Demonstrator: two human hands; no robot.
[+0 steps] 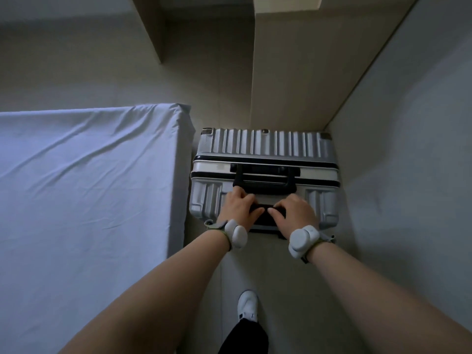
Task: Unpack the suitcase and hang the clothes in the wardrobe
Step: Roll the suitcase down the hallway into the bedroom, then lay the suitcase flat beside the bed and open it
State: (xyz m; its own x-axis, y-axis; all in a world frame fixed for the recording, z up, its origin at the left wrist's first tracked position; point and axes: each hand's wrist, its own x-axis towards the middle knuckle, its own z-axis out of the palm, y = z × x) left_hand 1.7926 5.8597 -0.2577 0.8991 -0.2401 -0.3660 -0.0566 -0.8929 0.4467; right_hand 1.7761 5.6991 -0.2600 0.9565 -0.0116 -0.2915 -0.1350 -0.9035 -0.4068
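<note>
Looking down through the head view, I see the silver hard-shell suitcase standing closed on the floor, between the bed and the wall. The left hand and right hand both grasp its black pull handle, fingers curled over it. 1 white shoe shows below.

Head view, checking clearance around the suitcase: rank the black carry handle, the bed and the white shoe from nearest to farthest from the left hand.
1. Black carry handle, just beyond the left hand.
2. Bed, alongside on the left.
3. White shoe, back on the floor.
</note>
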